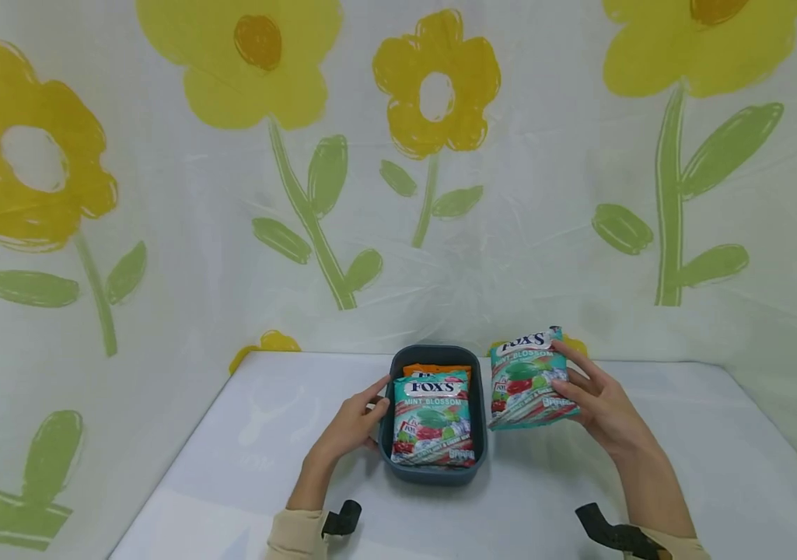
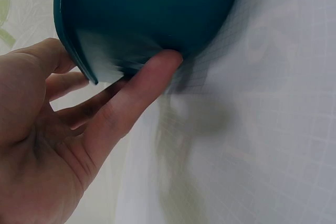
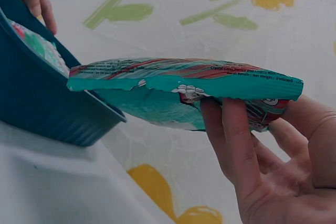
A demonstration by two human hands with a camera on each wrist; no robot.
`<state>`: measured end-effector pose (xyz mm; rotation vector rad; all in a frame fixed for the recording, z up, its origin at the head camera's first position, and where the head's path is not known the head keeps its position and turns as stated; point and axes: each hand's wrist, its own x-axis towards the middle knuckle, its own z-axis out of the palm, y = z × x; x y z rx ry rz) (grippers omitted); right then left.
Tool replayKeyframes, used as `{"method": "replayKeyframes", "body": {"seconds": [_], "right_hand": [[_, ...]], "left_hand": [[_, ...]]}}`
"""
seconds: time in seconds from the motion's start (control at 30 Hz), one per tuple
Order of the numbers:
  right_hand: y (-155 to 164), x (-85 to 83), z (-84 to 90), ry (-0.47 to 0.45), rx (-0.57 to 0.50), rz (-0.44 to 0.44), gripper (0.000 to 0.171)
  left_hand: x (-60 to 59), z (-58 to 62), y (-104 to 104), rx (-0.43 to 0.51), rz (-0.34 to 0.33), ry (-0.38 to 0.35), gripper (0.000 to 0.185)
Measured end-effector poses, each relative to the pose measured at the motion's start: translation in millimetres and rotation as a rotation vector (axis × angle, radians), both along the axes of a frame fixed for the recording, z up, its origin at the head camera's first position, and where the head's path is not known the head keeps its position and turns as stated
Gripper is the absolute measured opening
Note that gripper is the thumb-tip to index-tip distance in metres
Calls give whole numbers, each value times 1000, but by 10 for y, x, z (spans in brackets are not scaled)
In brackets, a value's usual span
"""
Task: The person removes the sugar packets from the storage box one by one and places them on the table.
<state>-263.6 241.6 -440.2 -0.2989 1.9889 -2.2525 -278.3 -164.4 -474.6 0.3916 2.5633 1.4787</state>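
Now, left hand gripping teal tray wall, right hand clasping candy bag — just beside tray

Wall ahead of me: a white sheet painted with big yellow flowers and green stems, hung behind and on both sides.
Table before me: a white tabletop, faintly gridded.
Light: soft, even.
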Motion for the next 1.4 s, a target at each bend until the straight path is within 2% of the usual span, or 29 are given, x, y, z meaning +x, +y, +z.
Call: {"method": "replayKeyframes", "body": {"seconds": [0.17,0.33,0.6,0.77,0.93,1.2,1.4], "right_hand": [[60,-13,-33,-2,-37,2,61],[76,-34,-98,-37,-49,-9,61],[33,-74,-247,-122,8,-41,62],[12,-130,-307,-123,54,-41,61],[-52,-158,-347,-130,34,-24,61],[-87,-169,-358,-146,40,-38,61],[-77,-164,-351,-132,96,-46,61]], "left_hand": [[-7,35,-4,-12,12,-3,53],[-9,19,3,-14,15,-5,53],[18,-28,17,-6,28,-14,52],[12,10,36,-8,29,-19,52],[10,31,14,-1,40,-26,52],[-8,31,15,5,27,-1,52],[9,28,38,15,30,3,52]]}}
